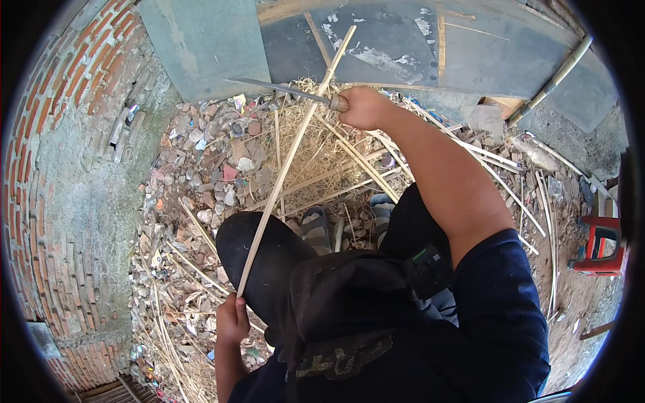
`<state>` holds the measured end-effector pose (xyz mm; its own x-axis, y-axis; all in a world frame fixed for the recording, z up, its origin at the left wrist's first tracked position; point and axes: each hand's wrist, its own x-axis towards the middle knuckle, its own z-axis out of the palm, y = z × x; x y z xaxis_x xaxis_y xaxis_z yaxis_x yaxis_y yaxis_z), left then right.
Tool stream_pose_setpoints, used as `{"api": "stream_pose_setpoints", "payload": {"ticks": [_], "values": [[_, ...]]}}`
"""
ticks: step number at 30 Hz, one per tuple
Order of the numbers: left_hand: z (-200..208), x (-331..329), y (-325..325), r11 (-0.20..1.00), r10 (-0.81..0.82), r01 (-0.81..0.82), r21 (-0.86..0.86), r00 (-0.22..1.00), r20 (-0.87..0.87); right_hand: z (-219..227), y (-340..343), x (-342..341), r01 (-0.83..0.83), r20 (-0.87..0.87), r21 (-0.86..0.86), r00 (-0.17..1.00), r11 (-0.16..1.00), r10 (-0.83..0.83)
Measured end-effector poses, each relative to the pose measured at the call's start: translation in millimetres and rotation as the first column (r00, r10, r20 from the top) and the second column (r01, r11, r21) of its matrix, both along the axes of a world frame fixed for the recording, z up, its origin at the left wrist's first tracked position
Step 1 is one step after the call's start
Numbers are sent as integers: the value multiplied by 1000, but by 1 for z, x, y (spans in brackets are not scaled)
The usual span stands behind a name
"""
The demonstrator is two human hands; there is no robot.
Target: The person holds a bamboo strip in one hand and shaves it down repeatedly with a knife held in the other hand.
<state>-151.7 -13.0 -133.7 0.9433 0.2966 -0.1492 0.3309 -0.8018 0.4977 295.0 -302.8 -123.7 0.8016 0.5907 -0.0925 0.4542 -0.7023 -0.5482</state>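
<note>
My left hand grips the near end of a long thin bamboo strip that slants up and away across my knee. My right hand is stretched out far ahead and closed on the handle of a long knife. The grey blade points left and crosses the strip near its far end. A heap of pale shavings lies under the blade, with more split strips across it.
A brick wall curves along the left. Rubble and scraps cover the ground. My sandalled feet rest below the shavings. Grey boards stand ahead, a bamboo pole leans right, a red stool far right.
</note>
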Motion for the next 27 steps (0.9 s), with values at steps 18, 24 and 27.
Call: {"api": "stream_pose_setpoints", "payload": {"ticks": [18,24,27], "values": [[-3,-4,13,997,12,-12,-75,1000,-3,7,13,-11,-79,38,-7,996,997,79],[-3,-10,7,1000,3,-3,4,1000,17,30,27,-50,-358,209,-194,894,913,395],[-6,-2,12,996,6,-5,-84,1000,8,13,14,-16,-205,61,-92,976,974,211]]}}
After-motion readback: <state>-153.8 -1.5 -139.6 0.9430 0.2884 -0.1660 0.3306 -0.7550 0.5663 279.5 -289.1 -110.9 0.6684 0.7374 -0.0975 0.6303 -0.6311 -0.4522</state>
